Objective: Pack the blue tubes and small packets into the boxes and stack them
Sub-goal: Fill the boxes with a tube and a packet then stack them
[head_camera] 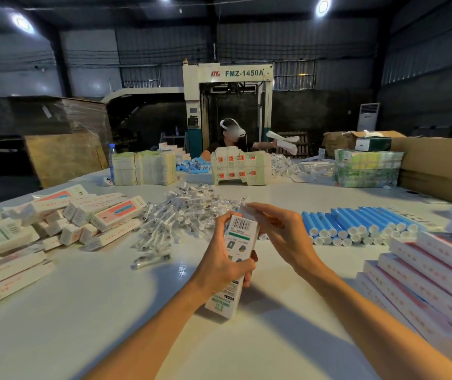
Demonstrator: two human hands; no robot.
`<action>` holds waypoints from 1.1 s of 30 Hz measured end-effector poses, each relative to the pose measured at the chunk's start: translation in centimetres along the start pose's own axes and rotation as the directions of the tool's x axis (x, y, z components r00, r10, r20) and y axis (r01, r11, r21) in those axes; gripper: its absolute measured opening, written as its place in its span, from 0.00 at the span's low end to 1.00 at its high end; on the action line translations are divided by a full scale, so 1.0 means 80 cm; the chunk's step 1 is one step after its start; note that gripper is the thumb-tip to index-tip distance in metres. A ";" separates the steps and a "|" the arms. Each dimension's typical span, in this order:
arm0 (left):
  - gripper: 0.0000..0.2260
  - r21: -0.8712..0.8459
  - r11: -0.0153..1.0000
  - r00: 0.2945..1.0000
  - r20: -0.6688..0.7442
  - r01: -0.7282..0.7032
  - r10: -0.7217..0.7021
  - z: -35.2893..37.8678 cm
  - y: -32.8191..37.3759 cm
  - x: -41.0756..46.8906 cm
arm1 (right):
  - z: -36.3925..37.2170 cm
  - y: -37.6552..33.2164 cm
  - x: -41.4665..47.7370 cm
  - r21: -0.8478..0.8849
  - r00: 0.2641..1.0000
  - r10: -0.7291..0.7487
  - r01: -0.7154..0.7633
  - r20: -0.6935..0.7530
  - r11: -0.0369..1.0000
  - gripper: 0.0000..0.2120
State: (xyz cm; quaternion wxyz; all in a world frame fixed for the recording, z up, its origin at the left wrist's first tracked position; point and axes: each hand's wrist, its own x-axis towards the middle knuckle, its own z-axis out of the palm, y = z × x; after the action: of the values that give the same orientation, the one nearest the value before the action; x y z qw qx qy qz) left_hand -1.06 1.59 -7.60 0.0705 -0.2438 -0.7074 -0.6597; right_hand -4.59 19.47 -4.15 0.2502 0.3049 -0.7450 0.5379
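White box (240,237) — barcode at its far end, "ELECTRIC" near the close end — tilts over the table (82,311), long axis pointing away from the person. Left hand (219,267) grips its middle; right hand (282,234) pinches the top flap. Blue tubes (356,226) lie to the right. A machine (227,83) behind reads "FMZ-1450A".

One cam only: wide-angle, worn on the worker's head, facing forward and tilted down over the glossy white tabletop (82,311). Nearest to the lens, mid-frame, are the left hand (219,267) and right hand (282,234) on a white printed carton box (242,226), forearms entering from the bottom edge. Field is wide enough to reach the person in a white headset (230,131) across the table, the cream FMZ-1450A machine (227,86) behind, and round ceiling lamps (323,6) at the top edge.
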 end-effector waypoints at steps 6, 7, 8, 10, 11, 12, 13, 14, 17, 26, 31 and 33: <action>0.39 -0.016 0.999 0.999 0.006 0.033 -0.033 -0.005 -0.003 -0.002 | -0.005 -0.002 0.002 -0.012 0.997 -0.015 0.016 0.082 1.000 0.14; 0.39 -0.012 0.999 0.999 0.006 0.035 -0.035 -0.005 -0.003 -0.002 | -0.004 -0.005 0.002 0.076 0.994 0.029 -0.037 0.103 0.996 0.13; 0.39 -0.009 0.999 0.999 0.007 0.036 -0.036 -0.006 -0.003 -0.001 | -0.003 -0.009 0.001 0.173 0.988 0.091 -0.112 0.121 0.979 0.12; 0.39 -0.003 0.999 0.999 0.014 0.034 -0.034 -0.006 -0.002 -0.001 | 0.000 -0.018 -0.001 0.338 0.965 0.230 -0.261 0.130 0.904 0.14; 0.39 0.002 0.999 0.999 0.016 0.033 -0.033 -0.006 -0.002 -0.001 | 0.001 -0.021 -0.001 0.396 0.950 0.282 -0.311 0.132 0.864 0.15; 0.39 0.008 0.999 0.999 0.016 0.032 -0.032 -0.006 -0.001 -0.001 | 0.001 -0.022 -0.001 0.437 0.941 0.310 -0.339 0.138 0.833 0.15; 0.39 0.015 0.999 0.999 0.018 0.030 -0.030 -0.006 -0.001 0.000 | 0.000 -0.023 0.000 0.465 0.935 0.321 -0.352 0.147 0.812 0.15; 0.39 0.021 0.999 0.999 0.020 0.029 -0.029 -0.006 -0.002 0.000 | 0.000 -0.025 -0.001 0.490 0.932 0.329 -0.362 0.155 0.793 0.14; 0.40 0.020 0.999 0.999 0.015 0.028 -0.029 -0.006 -0.004 0.000 | -0.001 -0.028 0.000 0.550 0.911 0.368 -0.407 0.187 0.729 0.14; 0.43 0.091 0.996 1.000 -0.019 0.016 -0.015 -0.005 -0.001 0.000 | -0.009 -0.039 0.011 0.443 0.852 0.476 -0.522 0.219 0.729 0.07; 0.43 0.084 0.996 1.000 -0.014 0.002 -0.001 -0.002 0.003 -0.004 | -0.017 -0.038 0.015 0.345 0.857 0.468 -0.515 0.214 0.785 0.08; 0.45 0.101 0.995 1.000 -0.020 -0.003 0.005 -0.001 0.004 -0.003 | -0.016 -0.037 0.015 0.328 0.870 0.451 -0.493 0.200 0.806 0.09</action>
State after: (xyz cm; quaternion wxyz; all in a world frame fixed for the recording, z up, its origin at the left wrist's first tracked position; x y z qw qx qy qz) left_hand -0.70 1.46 -7.41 0.0910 -0.2347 -0.7386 -0.6254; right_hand -3.22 19.75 -0.99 0.0046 0.1809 -0.6958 0.6950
